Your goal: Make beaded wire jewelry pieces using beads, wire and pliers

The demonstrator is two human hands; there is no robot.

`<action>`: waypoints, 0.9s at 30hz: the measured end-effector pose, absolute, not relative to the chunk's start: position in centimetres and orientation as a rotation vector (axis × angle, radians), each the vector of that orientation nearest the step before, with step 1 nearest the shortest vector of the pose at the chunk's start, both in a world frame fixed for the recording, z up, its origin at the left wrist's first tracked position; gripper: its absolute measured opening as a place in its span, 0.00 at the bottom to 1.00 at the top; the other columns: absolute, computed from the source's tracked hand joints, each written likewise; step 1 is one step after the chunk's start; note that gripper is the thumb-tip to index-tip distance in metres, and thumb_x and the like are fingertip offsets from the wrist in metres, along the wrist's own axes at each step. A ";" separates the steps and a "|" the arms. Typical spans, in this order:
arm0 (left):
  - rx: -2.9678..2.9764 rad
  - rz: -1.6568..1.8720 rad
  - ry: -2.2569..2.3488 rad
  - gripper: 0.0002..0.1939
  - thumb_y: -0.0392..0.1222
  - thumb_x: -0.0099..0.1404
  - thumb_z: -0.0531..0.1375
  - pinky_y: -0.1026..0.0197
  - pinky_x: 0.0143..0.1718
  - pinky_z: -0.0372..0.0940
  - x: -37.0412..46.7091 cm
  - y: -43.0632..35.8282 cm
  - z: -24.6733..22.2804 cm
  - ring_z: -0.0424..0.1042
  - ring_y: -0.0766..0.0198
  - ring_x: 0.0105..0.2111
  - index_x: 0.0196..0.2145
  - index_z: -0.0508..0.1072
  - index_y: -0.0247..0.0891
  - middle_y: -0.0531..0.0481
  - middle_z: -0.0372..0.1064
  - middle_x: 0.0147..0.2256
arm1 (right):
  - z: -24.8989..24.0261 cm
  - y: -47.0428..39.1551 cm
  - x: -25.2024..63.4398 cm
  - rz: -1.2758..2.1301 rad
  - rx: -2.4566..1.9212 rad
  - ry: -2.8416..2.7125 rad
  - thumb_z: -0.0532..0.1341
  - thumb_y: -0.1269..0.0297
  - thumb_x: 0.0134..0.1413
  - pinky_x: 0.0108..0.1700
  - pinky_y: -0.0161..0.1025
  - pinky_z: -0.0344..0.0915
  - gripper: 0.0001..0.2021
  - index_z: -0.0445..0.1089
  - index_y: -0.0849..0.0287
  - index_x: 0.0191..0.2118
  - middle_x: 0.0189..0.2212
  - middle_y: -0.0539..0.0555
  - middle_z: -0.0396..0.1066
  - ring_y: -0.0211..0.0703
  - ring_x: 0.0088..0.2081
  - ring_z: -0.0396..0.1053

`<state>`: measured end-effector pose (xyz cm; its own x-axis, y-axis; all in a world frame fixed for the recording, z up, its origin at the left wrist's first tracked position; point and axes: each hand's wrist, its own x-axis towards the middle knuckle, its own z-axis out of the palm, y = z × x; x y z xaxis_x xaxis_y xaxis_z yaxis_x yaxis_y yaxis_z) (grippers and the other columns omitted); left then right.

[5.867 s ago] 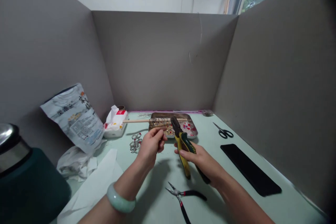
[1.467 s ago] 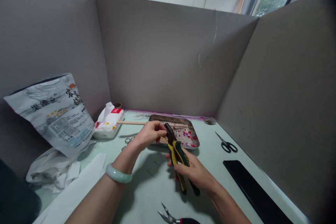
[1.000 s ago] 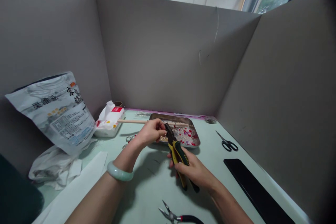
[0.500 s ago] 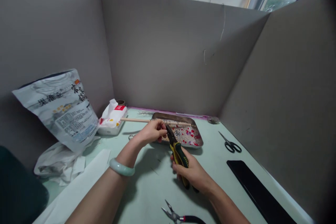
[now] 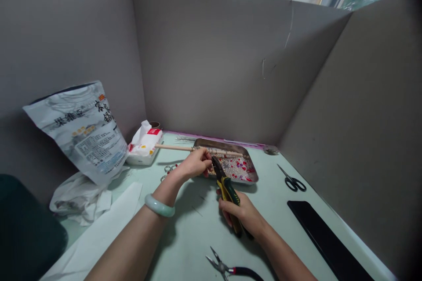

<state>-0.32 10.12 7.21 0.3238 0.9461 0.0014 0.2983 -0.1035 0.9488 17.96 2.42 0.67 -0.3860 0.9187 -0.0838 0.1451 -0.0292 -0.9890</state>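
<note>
My right hand [image 5: 235, 210] is wrapped round green-and-yellow pliers [image 5: 228, 191], whose dark jaws point up and to the left. The jaw tips are right beside the fingers of my left hand [image 5: 198, 162], which are pinched together over the near left part of a metal tray [image 5: 254, 177]. What those fingers hold is too small to make out. Red, purple and pale beads [image 5: 238, 166] lie in the tray, and a thin wooden stick [image 5: 173, 147] rests across it. A pale green bangle [image 5: 159, 206] is on my left wrist.
Small-nosed pliers [image 5: 224, 268] lie at the near edge. Scissors [image 5: 292, 181] and a black flat bar [image 5: 326, 235] are on the right. To the left are a tissue pack [image 5: 144, 147], a silver bag [image 5: 95, 140], crumpled cloth [image 5: 81, 197] and white paper [image 5: 108, 219]. Grey partitions [image 5: 211, 61] surround the table.
The whole view has shifted slightly, so most things appear a little further right. Both hands keep nearly the same pose at the pliers' jaws. More small rings show left of my left hand.
</note>
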 end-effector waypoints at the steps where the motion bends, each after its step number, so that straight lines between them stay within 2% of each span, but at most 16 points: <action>1: 1.614 0.826 1.156 0.07 0.29 0.57 0.52 0.70 0.17 0.53 -0.3 10.2 7.2 0.64 0.71 0.15 0.29 0.56 0.39 0.59 0.63 0.18 | 0.7 2.4 17.9 1.469 -1.136 -1.586 0.60 0.59 0.51 0.18 0.31 0.53 0.12 0.62 0.62 0.37 0.15 0.44 0.61 0.32 0.15 0.56; 9: 1.652 0.790 1.205 0.05 0.32 0.59 0.51 0.68 0.17 0.55 -0.6 10.5 6.9 0.66 0.70 0.16 0.30 0.57 0.39 0.56 0.65 0.20 | 0.5 2.5 17.5 1.449 -1.162 -1.605 0.59 0.62 0.50 0.16 0.30 0.53 0.11 0.61 0.61 0.38 0.16 0.42 0.59 0.31 0.14 0.55; 14: 1.745 0.730 1.235 0.03 0.34 0.57 0.53 0.67 0.20 0.58 -0.8 10.3 7.0 0.68 0.68 0.20 0.30 0.59 0.38 0.55 0.66 0.21 | 0.4 2.5 17.5 1.428 -1.182 -1.600 0.58 0.61 0.50 0.16 0.30 0.53 0.11 0.61 0.60 0.37 0.15 0.42 0.59 0.32 0.14 0.55; 17: 1.860 0.655 1.252 0.01 0.35 0.56 0.54 0.66 0.22 0.57 -0.9 10.0 7.4 0.66 0.67 0.21 0.27 0.63 0.37 0.54 0.65 0.19 | 0.3 2.5 17.6 1.429 -1.183 -1.603 0.59 0.60 0.50 0.15 0.30 0.52 0.11 0.61 0.60 0.38 0.15 0.42 0.59 0.32 0.14 0.55; 20: 1.984 0.592 1.276 0.06 0.36 0.55 0.55 0.65 0.23 0.54 -0.9 9.8 7.9 0.62 0.67 0.20 0.21 0.67 0.36 0.53 0.65 0.18 | 0.4 2.4 17.6 1.419 -1.182 -1.603 0.59 0.60 0.50 0.15 0.30 0.52 0.12 0.61 0.60 0.39 0.15 0.42 0.59 0.32 0.14 0.55; 27: 2.145 0.625 1.403 0.05 0.33 0.52 0.56 0.63 0.27 0.52 0.1 8.7 9.2 0.63 0.64 0.24 0.21 0.71 0.36 0.49 0.69 0.22 | 0.5 2.3 17.5 1.393 -1.163 -1.622 0.59 0.59 0.50 0.16 0.30 0.52 0.12 0.60 0.60 0.39 0.15 0.42 0.59 0.31 0.14 0.54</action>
<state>0.12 8.70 9.20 0.3642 0.9254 0.1047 0.6973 -0.3455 0.6281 17.49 2.27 0.50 -0.3580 0.9325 -0.0483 0.1887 0.0216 -0.9818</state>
